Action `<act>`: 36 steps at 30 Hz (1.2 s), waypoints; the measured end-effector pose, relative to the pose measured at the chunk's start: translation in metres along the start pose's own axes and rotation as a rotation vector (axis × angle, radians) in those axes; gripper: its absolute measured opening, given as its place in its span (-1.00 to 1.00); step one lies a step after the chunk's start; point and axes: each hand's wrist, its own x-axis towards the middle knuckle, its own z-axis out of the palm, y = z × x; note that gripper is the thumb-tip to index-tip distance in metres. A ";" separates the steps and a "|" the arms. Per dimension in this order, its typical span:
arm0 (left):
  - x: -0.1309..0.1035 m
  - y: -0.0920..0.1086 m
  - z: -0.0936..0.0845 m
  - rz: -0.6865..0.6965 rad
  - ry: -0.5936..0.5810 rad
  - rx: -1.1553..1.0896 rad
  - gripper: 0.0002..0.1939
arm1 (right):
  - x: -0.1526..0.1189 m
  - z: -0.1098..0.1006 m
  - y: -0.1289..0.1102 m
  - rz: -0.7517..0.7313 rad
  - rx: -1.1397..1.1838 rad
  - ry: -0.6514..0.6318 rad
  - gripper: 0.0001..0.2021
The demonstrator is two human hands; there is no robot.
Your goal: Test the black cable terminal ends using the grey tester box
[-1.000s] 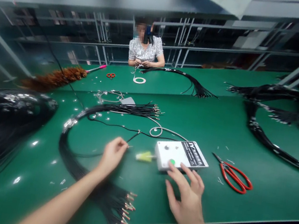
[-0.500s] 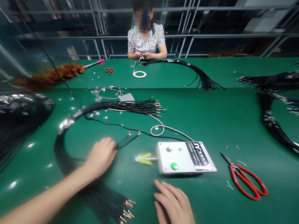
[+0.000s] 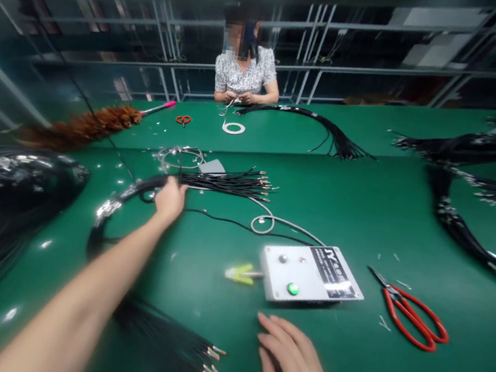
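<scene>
Because the black wires of the cable bundle [image 3: 149, 182] fanned out loosely at both ends, good handling seemed to call for working one strand at a time with a light grip. The left hand [image 3: 171, 201] was at the bundle's upper run, fingers drawn in, and seemed to pinch a black wire [image 3: 180, 164] standing up past the fingertips, though blur left the exact hold uncertain. The bundle lay curved on the green desk [image 3: 356, 201], left of the white control box [image 3: 295, 274]. A steady wrist would likely have kept neighbouring strands from tangling. The right hand [image 3: 292, 364] held nothing, its fingers loosely side by side and thumb apart, near the box's front edge; keeping it off the lit green button [image 3: 292, 289] looked prudent.

As for containers, the control box was closed, so its inside could not be seen. Pale box-like shapes [image 3: 438, 46] at the back were too dim to show any contents.
</scene>
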 end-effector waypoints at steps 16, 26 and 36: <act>-0.201 -0.030 -0.112 0.575 -0.988 -0.115 -0.92 | -0.005 0.004 -0.001 0.016 0.145 -0.056 -0.67; -0.193 -0.042 -0.102 0.413 -0.978 -0.449 -0.88 | 0.005 -0.006 -0.021 0.198 0.271 -0.119 -0.77; -0.205 -0.017 -0.113 0.456 -0.848 -0.675 -0.83 | 0.031 0.016 -0.075 0.195 0.425 -0.292 -0.61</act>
